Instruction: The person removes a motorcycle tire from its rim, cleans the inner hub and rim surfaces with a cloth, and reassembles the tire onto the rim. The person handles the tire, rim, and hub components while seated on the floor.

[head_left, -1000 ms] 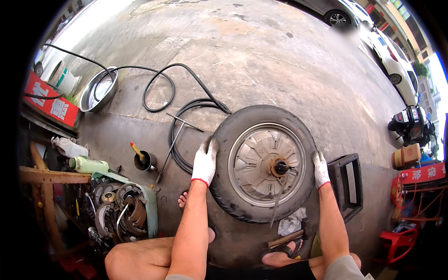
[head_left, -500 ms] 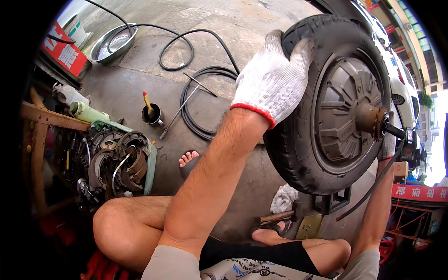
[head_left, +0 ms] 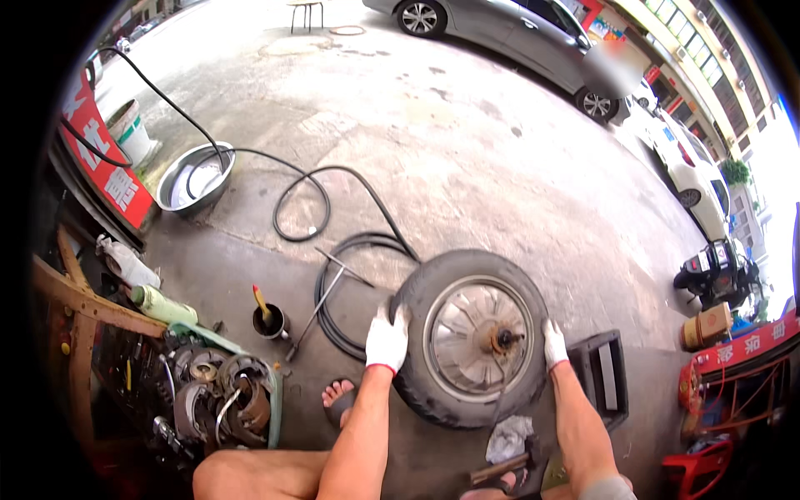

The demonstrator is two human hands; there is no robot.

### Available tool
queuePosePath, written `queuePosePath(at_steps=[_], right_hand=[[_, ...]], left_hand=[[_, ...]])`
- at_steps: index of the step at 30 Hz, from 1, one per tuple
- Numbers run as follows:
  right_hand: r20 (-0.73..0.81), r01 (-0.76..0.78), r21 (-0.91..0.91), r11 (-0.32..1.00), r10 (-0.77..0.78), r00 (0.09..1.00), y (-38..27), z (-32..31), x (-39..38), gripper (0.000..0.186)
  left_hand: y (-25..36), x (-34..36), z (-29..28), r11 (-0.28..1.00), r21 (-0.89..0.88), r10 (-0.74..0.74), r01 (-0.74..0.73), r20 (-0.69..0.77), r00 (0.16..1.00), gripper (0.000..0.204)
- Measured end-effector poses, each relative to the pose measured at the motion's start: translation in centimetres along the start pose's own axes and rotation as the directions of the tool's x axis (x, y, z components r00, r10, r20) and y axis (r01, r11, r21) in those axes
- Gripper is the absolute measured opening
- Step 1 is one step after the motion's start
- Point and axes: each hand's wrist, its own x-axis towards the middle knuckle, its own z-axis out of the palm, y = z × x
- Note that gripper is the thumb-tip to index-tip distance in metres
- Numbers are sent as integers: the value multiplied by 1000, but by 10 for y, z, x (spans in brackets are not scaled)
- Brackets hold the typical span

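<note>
Head view: left hand (head_left: pixel 387 340) grips the wheel (head_left: pixel 472 337) at nine o'clock, right hand (head_left: pixel 554 343) clamps three o'clock, axle facing up.

Concrete floor (head_left: pixel 467 150) carries wheel (head_left: pixel 471 337) w/ both grips on it; hose (head_left: pixel 350 250) loops just beyond left grip, cup (head_left: pixel 268 321) farther left, rag (head_left: pixel 508 437) nearer than right grip.
</note>
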Motion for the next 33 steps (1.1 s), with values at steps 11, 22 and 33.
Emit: queuePosePath(at_steps=[11,22,33], right_hand=[[176,-66,203,977,30,984,-79,28,-57,53],[123,31,115,993,-45,991,-59,6,-39,53],[97,189,253,949,-219,971,-264,-184,13,40]], left_hand=[[-17,-3,-38,997,-80,-15,8,-91,996,61],[1,-9,-30,997,-27,-73,71,-95,993,63],[203,-20,-74,869,166,492,-466,-197,848,47]])
